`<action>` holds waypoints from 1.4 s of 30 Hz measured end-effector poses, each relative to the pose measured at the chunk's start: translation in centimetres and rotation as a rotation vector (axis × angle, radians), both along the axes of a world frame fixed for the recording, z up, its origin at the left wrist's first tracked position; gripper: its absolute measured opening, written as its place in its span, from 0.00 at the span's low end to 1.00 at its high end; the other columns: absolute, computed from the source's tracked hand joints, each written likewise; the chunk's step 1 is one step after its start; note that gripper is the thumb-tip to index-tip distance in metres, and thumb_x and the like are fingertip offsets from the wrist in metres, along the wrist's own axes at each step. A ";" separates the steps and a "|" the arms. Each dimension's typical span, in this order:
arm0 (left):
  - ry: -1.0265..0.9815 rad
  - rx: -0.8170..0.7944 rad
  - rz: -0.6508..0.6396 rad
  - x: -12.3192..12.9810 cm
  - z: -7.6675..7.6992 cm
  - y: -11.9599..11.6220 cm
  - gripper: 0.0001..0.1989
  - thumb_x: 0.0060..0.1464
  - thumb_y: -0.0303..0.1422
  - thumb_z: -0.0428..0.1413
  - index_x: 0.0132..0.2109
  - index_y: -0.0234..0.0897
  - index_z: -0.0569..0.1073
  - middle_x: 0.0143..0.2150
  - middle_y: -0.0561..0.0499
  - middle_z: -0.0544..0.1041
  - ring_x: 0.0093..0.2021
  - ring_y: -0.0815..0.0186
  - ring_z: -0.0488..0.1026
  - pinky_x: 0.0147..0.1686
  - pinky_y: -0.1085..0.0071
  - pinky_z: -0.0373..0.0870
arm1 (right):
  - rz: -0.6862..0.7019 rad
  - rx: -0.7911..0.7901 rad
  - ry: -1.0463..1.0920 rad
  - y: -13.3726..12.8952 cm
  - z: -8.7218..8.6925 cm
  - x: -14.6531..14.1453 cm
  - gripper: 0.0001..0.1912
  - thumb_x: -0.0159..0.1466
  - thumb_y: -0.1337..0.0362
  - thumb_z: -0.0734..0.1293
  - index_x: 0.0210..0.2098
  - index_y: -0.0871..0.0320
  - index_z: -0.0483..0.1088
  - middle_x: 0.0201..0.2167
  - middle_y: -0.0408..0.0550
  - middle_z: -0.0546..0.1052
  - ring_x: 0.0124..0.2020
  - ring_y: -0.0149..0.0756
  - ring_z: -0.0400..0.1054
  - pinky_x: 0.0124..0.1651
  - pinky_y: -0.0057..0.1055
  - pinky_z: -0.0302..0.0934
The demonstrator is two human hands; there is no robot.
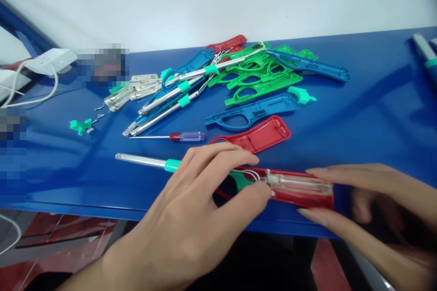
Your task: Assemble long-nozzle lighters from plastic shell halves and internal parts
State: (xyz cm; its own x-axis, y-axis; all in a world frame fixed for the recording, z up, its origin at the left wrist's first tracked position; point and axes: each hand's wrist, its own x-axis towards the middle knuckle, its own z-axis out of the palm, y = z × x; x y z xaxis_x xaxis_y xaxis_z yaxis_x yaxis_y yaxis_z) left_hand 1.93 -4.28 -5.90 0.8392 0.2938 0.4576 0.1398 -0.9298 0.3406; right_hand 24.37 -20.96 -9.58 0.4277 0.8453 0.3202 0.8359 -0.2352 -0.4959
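Note:
A long-nosed gas lighter (297, 195) lies open at the table's front edge. Its red half shell holds a clear fuel tank, white wires and a green trigger. A metal barrel (139, 159) with a green collar extends to the left. My left hand (194, 204) is closed over the lighter's middle, thumb and forefinger at the wires by the tank. My right hand (368, 200) grips the tank end, thumb on the near side and a finger on the far side. Just beyond lies a red shell half (266, 135). Behind my left hand is a small screwdriver (187, 136).
Green shell halves (262, 86), a blue shell half (252, 111) and several metal barrels (167, 100) are heaped at the back. Clear tanks (133, 88) lie left of them. Green triggers (81, 125) are scattered about. A white power strip (51, 60) sits at the far left.

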 end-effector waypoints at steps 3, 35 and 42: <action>0.004 0.029 0.001 0.1 0.0 0.0 0.08 0.71 0.28 0.56 0.48 0.42 0.80 0.54 0.51 0.79 0.58 0.62 0.73 0.61 0.66 0.68 | 0.051 0.052 -0.030 -0.1 0.1 -0.2 0.15 0.66 0.42 0.70 0.47 0.39 0.75 0.23 0.39 0.65 0.14 0.30 0.54 0.14 0.34 0.48; 0.052 0.170 -0.032 -0.3 0.4 -0.2 0.14 0.68 0.24 0.55 0.54 0.39 0.81 0.58 0.48 0.80 0.58 0.64 0.74 0.62 0.62 0.66 | 0.023 0.059 0.086 0.2 0.5 -1.5 0.20 0.63 0.44 0.74 0.50 0.42 0.77 0.29 0.44 0.76 0.22 0.37 0.67 0.20 0.35 0.57; 0.040 0.155 -0.022 -0.3 0.2 -0.4 0.14 0.68 0.23 0.56 0.55 0.40 0.80 0.59 0.50 0.80 0.59 0.66 0.74 0.62 0.64 0.67 | 0.072 0.145 0.122 0.9 -0.8 -0.9 0.23 0.58 0.43 0.77 0.49 0.44 0.80 0.29 0.45 0.80 0.27 0.44 0.75 0.22 0.36 0.64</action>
State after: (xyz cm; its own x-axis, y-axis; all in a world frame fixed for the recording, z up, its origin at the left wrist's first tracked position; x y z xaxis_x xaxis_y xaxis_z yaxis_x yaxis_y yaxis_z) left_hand 1.59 -4.68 -5.69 0.8633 0.2036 0.4618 0.1294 -0.9737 0.1875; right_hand 23.44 -20.11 -10.38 0.4105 0.8240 0.3905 0.7799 -0.0954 -0.6186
